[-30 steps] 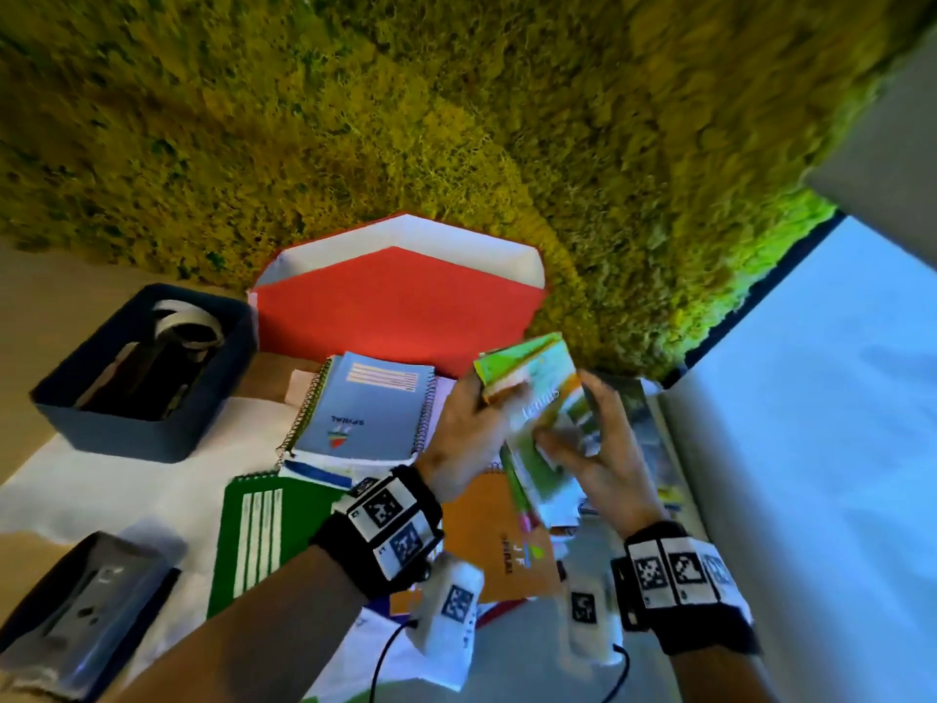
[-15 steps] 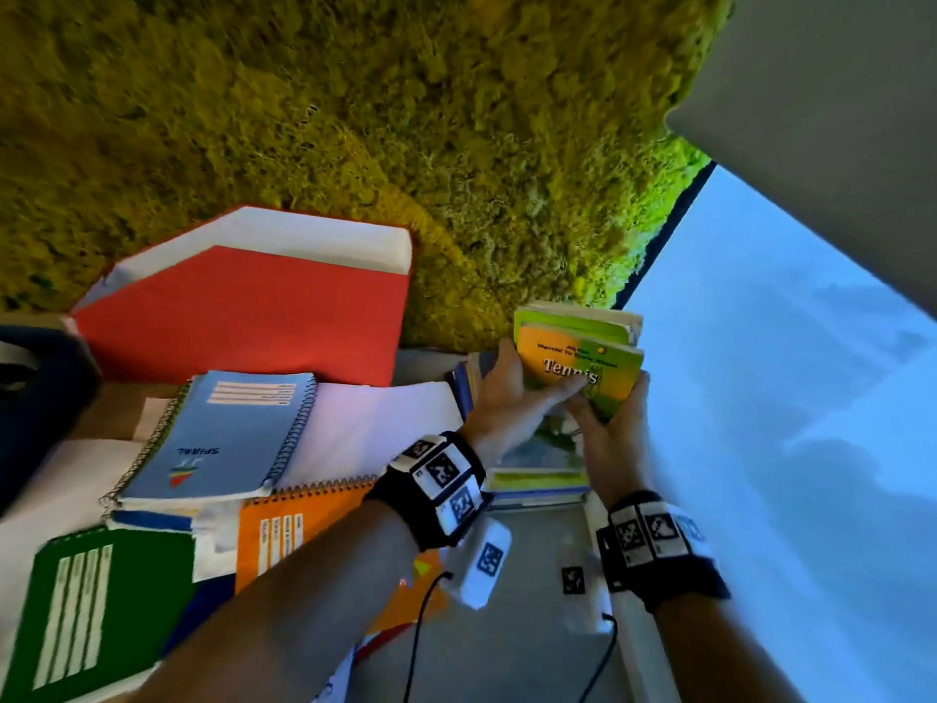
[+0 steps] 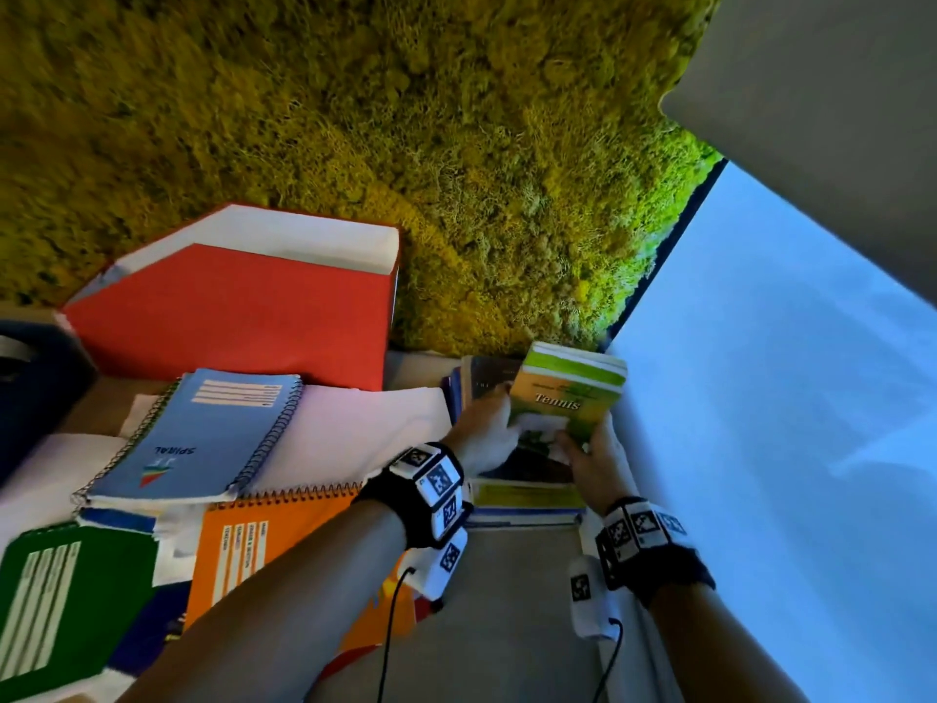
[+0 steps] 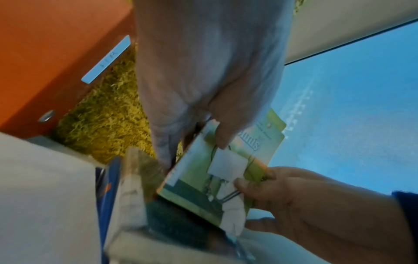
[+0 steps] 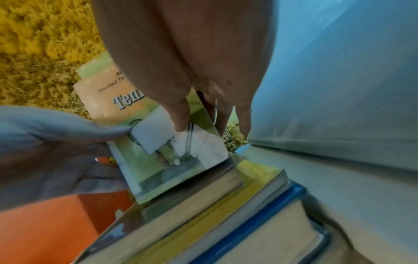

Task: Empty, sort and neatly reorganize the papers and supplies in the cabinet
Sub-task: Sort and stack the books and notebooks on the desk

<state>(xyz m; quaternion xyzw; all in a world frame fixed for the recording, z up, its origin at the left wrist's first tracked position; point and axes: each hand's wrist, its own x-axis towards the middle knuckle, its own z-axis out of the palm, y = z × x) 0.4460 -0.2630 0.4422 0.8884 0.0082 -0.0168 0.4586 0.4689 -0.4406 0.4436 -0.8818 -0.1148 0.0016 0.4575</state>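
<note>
Partly hand-covered "Tennis" booklet (image 3: pixel 570 398)

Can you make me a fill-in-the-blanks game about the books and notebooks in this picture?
1. Both hands hold a small book whose cover says ____.
2. The blue notebook with the word SPIRAL lies partly on top of the ____ notebook.
3. Behind the blue notebook stands a big folder coloured ____.
4. The left hand and right hand hold the small book above a ____ of books.

Missing words: Tennis; orange; red; stack
</note>
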